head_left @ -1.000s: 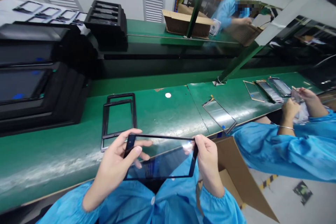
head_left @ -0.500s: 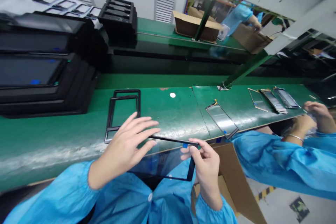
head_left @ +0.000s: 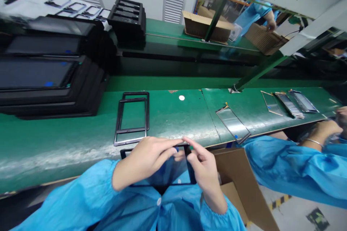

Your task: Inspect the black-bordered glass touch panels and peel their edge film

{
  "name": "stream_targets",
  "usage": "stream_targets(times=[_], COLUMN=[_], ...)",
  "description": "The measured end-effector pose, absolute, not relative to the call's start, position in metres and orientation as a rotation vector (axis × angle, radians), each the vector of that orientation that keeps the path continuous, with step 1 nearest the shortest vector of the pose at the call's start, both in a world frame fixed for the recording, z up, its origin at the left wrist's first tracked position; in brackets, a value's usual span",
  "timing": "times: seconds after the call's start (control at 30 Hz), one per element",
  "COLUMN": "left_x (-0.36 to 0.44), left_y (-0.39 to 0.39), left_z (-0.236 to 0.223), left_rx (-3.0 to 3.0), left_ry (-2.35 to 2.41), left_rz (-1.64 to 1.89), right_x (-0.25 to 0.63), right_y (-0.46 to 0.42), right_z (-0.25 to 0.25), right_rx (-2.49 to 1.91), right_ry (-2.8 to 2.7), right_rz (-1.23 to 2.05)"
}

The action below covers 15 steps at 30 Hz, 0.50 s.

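Below the bench's front edge, a black-framed screen panel (head_left: 169, 173) with a dark glossy face is tilted toward my body. My left hand (head_left: 151, 157) lies across its upper edge, fingers stretched together over the rim and thumb on the near side by a small blue tab. At the upper right corner, by a green tab, my right hand (head_left: 202, 164) grips the panel between thumb and fingers. Both hands' index fingertips nearly meet at the top edge. The left hand covers the upper left part of the panel. Two empty black frames (head_left: 132, 140) overlap on the bench just beyond.
Stacked black trays with dark screens (head_left: 35, 72) fill the left. A clear glass panel (head_left: 233, 123) lies on the green bench (head_left: 176, 115), with more panels (head_left: 290, 104) farther right. A green post (head_left: 257, 70) rises behind. An open cardboard box (head_left: 235, 180) stands below, beside a co-worker's blue sleeve (head_left: 284, 162).
My left hand has moved right along the panel's top edge, closing from a spread pose, and now nears my right hand. My right hand has shifted slightly left, still on the corner.
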<state>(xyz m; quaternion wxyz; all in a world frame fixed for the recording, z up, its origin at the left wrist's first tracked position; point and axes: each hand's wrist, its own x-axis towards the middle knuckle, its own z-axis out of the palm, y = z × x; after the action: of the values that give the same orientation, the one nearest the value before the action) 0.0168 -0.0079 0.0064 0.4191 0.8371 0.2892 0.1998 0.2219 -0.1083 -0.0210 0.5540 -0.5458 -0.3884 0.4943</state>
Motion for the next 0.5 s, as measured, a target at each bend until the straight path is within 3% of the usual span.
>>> stream_targets(times=[0.2, 0.5], left_x=[0.012, 0.008], left_y=[-0.020, -0.029], left_z=[-0.011, -0.016], left_rx=[1.206, 1.042], left_ry=[0.885, 0.930], left_rz=[0.569, 0.609], right_x=[0.233, 0.229], right_y=[-0.098, -0.094], right_z=[-0.033, -0.024], right_rx=[-1.244, -1.272], right_ry=[-0.663, -0.745], right_rz=[1.145, 1.084])
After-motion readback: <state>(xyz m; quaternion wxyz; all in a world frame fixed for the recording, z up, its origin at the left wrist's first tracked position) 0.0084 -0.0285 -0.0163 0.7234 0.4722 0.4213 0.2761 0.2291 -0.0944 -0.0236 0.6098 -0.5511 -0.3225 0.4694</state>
